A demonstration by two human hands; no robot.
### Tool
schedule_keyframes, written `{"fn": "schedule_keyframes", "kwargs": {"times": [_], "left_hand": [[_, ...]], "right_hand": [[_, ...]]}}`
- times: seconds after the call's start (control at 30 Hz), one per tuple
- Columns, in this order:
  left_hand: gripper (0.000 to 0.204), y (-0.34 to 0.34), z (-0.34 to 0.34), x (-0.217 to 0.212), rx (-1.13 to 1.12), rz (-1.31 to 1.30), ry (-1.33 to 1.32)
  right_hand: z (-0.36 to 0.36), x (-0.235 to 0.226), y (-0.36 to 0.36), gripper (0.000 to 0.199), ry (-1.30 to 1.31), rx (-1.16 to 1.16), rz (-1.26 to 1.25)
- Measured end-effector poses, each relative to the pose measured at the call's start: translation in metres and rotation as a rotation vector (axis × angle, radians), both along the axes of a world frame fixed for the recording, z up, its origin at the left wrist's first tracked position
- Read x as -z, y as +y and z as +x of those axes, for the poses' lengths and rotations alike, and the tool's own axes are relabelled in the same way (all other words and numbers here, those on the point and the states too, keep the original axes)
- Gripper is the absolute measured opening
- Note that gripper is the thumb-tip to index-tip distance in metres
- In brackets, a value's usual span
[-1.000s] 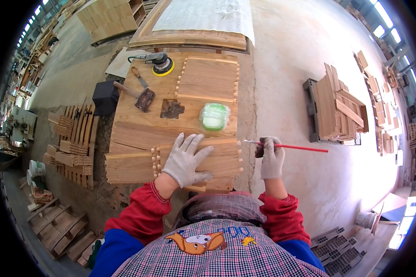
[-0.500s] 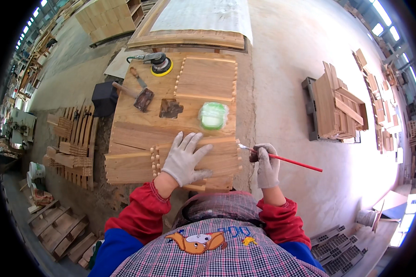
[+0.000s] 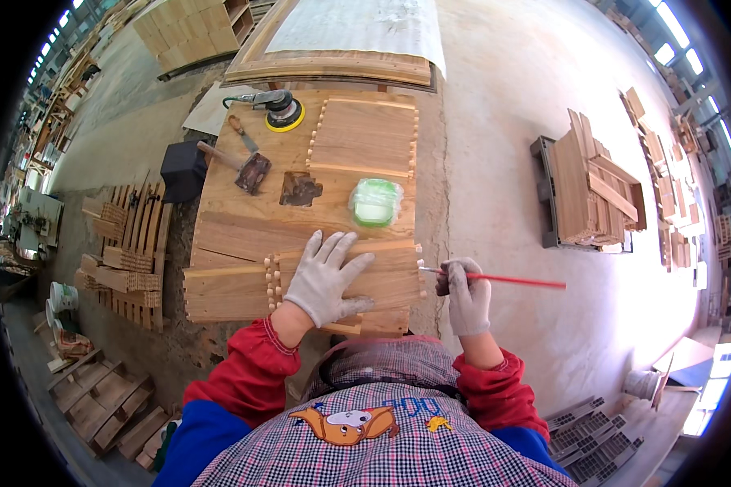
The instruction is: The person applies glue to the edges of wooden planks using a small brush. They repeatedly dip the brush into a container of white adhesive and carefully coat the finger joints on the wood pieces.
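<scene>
Spread flat, my gloved left hand (image 3: 328, 276) presses down on a wooden board (image 3: 390, 276) whose short ends are cut into joint fingers. My gloved right hand (image 3: 465, 296) grips a thin brush with a red handle (image 3: 520, 282). The brush's pale tip is at the board's right jointed end. A second jointed board (image 3: 226, 294) lies to the left, against the first. Farther up the worktable stands a green-and-white tub (image 3: 375, 203) wrapped in clear plastic. Behind it rests another board with jointed ends (image 3: 364, 136).
On the worktable (image 3: 219, 207) lie a mallet (image 3: 252, 172), a scraper-like tool (image 3: 244, 134) and a disc sander (image 3: 283, 112) with a yellow rim. Pallets of wood pieces (image 3: 126, 268) stand on the floor at left, and stacked boards (image 3: 589, 191) at right.
My right hand has moved slightly down and left, and the brush has swung nearer to level, its tip lower along the board's end. My left hand stays put.
</scene>
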State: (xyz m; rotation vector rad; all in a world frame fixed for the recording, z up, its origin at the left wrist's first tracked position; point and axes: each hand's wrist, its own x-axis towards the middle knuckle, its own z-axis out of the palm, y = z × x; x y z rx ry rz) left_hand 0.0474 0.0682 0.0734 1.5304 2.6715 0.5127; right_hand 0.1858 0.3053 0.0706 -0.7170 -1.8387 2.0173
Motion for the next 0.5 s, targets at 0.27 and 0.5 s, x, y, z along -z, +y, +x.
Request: {"fn": "schedule_keyframes", "kwargs": {"times": [0.27, 0.5], "left_hand": [[0.075, -0.001, 0.000, -0.001, 0.001, -0.016, 0.003], [0.074, -0.001, 0.000, -0.001, -0.005, -0.019, -0.005]], "right_hand": [[-0.026, 0.002, 0.008, 0.021, 0.009, 0.071, -0.095], [-0.001, 0.002, 0.000, 0.021, 0.005, 0.063, -0.018]]}}
